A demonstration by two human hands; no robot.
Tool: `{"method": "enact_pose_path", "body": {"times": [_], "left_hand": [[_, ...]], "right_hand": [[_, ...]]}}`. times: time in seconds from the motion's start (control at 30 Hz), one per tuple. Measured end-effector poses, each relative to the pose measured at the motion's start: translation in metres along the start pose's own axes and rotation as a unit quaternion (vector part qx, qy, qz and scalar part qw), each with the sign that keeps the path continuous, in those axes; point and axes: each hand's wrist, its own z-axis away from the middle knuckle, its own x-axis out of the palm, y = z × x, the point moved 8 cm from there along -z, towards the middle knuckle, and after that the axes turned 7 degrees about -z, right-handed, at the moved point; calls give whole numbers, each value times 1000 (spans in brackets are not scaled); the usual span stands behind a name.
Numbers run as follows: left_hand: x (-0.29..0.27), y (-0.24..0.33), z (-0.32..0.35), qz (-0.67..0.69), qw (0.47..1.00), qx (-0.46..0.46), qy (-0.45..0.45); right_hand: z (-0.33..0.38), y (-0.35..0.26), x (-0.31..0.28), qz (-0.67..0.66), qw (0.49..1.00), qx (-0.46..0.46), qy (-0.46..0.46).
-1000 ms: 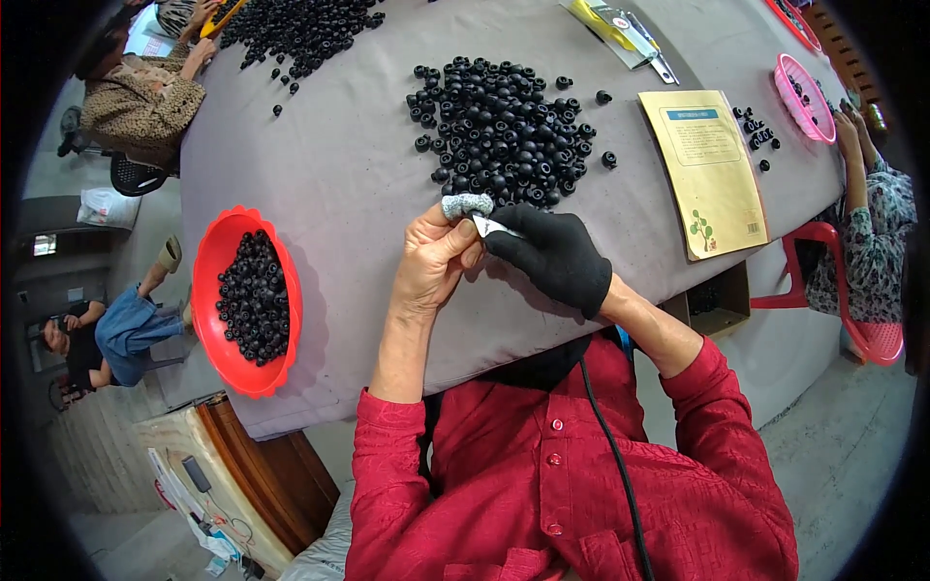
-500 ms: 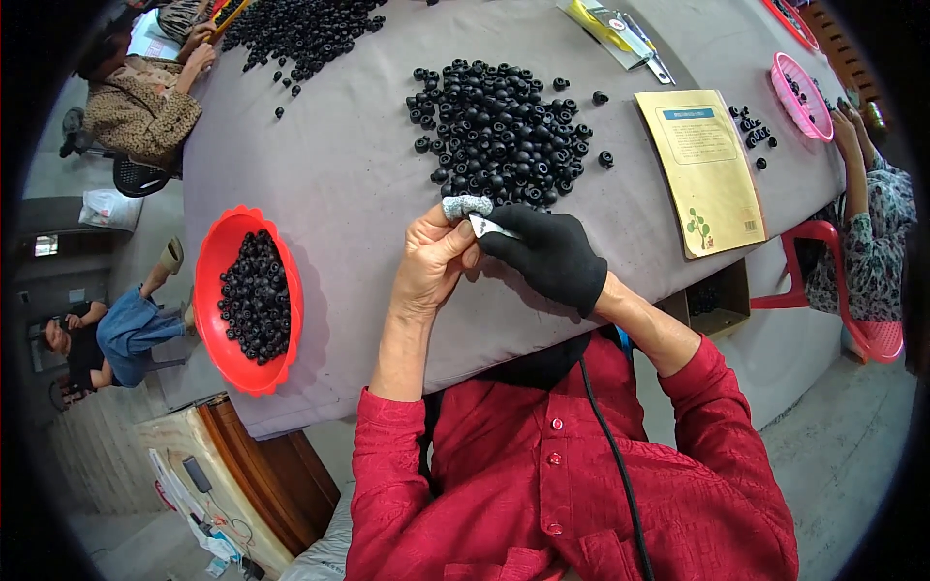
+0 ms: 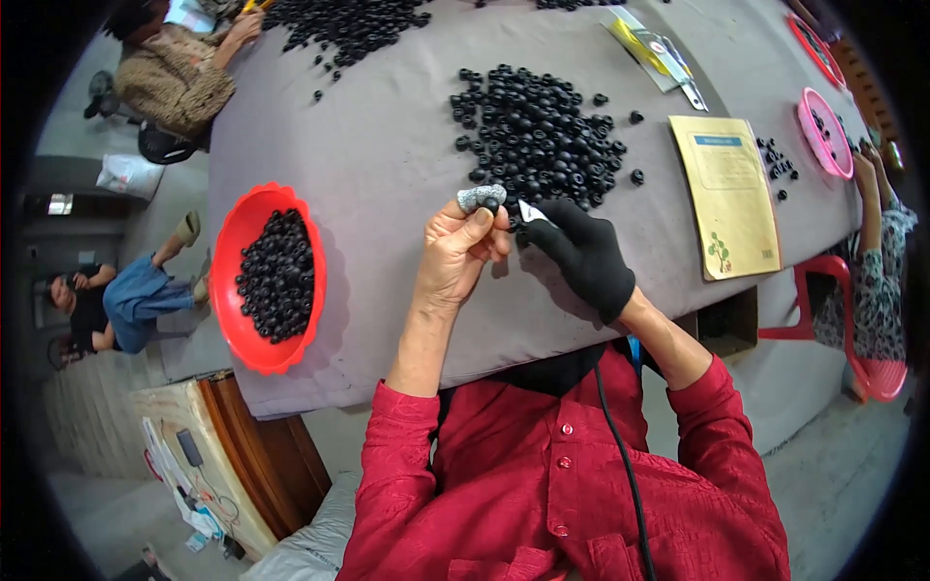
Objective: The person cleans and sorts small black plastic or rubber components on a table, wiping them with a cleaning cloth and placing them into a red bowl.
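My left hand is bare, with a grey wrap on the fingertip, and pinches a small black ring piece above the grey table cover. My right hand wears a black glove and holds a small silver blade whose tip points at that piece. Just beyond both hands lies a heap of black ring pieces. A red bowl holding more black pieces sits at the table's left near edge.
A tan booklet lies right of the heap, with a pink dish and a few loose pieces beyond it. Another pile of black pieces is at the far side, where another person works. A red chair stands to the right.
My hands have barely moved; the left one still pinches the black piece with the blade held against it.
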Motion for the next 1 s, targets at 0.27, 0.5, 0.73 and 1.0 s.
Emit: {"method": "enact_pose_path", "body": {"times": [0.27, 0.5, 0.73, 1.0], "left_hand": [[-37, 46, 38, 271, 957, 99, -1], [-72, 123, 67, 444, 876, 187, 27], [-88, 133, 65, 403, 890, 206, 47], [-62, 88, -1, -132, 967, 162, 148]], "right_hand": [[0, -21, 2, 61, 997, -45, 10], [4, 6, -1, -67, 989, 129, 26], [4, 11, -1, -54, 994, 93, 29], [5, 12, 0, -61, 992, 107, 30]]}}
